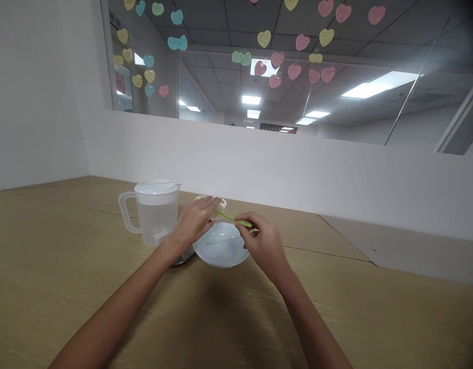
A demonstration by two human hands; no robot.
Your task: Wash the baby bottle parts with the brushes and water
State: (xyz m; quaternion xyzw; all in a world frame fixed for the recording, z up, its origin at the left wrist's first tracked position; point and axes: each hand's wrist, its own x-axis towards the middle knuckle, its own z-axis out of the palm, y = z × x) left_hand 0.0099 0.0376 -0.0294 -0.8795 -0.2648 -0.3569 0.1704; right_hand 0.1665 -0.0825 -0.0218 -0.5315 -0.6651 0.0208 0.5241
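My left hand [196,219] is closed around a small clear glass [217,204] that it holds over the far rim of a white bowl [221,250]. My right hand [261,241] pinches a thin green stick-like utensil [233,219] whose far end reaches into the glass. The bowl stands on the wooden table [105,287] between both hands. A clear plastic pitcher [155,210] with a white lid and some water stands just left of my left hand.
A metal object [181,258] lies partly hidden under my left wrist beside the bowl. A white partition wall [297,164] runs behind the table, with a window and paper hearts [264,38] above. A grey table section [413,241] adjoins at right.
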